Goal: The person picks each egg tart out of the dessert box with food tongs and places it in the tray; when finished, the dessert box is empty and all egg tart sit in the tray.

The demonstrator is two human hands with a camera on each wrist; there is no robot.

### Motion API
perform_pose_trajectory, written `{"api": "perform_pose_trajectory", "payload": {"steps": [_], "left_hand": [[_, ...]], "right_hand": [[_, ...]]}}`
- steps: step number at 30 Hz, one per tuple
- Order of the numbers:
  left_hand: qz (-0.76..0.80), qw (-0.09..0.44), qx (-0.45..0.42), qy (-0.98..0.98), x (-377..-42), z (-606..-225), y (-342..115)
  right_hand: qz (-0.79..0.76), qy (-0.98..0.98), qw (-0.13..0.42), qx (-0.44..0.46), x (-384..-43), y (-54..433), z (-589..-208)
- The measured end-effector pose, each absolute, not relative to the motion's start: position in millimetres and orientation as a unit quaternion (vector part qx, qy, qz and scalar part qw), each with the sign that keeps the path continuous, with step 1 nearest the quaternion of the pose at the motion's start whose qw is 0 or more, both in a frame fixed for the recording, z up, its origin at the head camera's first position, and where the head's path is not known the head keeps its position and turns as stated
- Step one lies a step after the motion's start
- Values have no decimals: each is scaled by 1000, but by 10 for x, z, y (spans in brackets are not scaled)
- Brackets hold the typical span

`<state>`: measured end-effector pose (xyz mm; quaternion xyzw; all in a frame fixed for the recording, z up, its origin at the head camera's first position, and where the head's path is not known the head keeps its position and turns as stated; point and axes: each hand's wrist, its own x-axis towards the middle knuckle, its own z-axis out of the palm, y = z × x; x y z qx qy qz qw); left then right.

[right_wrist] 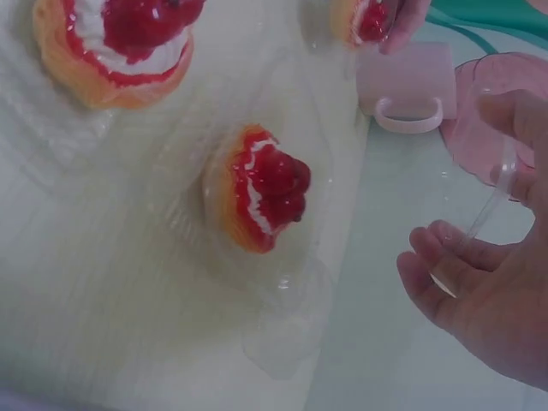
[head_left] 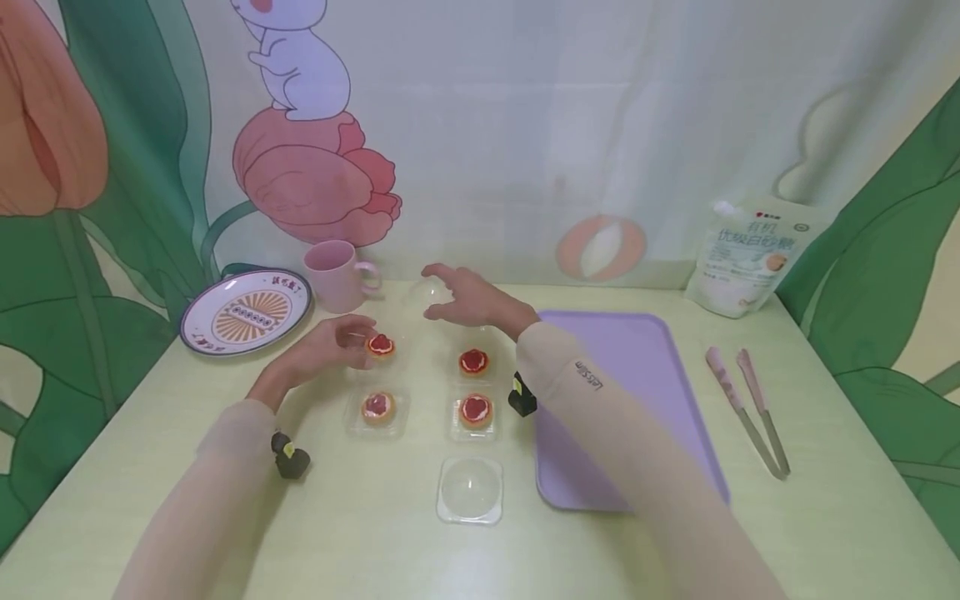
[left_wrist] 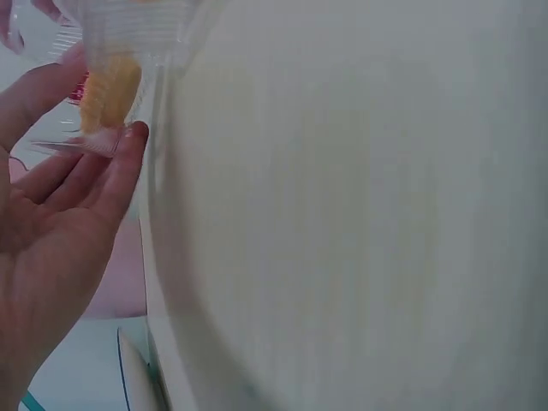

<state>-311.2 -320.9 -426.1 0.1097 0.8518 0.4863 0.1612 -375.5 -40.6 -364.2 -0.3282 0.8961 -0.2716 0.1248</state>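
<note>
My left hand (head_left: 327, 343) grips the edge of a clear plastic tray holding a red-topped tart (head_left: 380, 347). In the left wrist view the tart (left_wrist: 111, 92) stands tilted in that tray, thumb and fingers at its edge. To the right, slightly higher, my right hand (head_left: 471, 298) pinches a clear domed lid (head_left: 427, 293) between thumb and fingers. The lid (right_wrist: 495, 201) is seen edge-on in the right wrist view. On the table below, three more red-topped tarts sit in clear trays: one at left (head_left: 378, 407), one at right (head_left: 474, 362) and one nearer (head_left: 476, 410).
Another clear domed lid (head_left: 470, 492) lies near the front. A purple tray (head_left: 637, 358) is under the right forearm, with two pink-handled knives (head_left: 753, 408) beyond it. At the back stand a pink mug (head_left: 332, 279), a plate (head_left: 246, 312) and a sugar pouch (head_left: 750, 258).
</note>
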Motion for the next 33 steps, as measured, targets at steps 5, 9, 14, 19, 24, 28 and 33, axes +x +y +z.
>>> {"api": "perform_pose_trajectory", "payload": {"steps": [5,9,14,19,24,28,33], "left_hand": [[454,166,128,866,-3095,-4271,-3251],[444,172,141,868,-3095,-4258,-3276],[440,183,149,866,-3075,-4243,-3308],[443,186,157,863,-3038,-4218,-3329],[442,166,150,869,-3012,-4240,-3344],[448,155,142,869,-3016,-4257,-3323],[451,145,138,870,-3028,-4269,-3308]], "right_hand": [[-208,921,139,-299,-3796,-545,-3688],[-145,936,160,-278,-3795,-707,-3741],[-109,942,170,-266,-3781,-840,-3800],[-110,947,165,-253,-3776,-878,-3798],[-104,945,181,-251,-3753,-912,-3788],[-90,944,183,-258,-3745,-974,-3792],[-77,944,178,-267,-3757,-1063,-3792]]}}
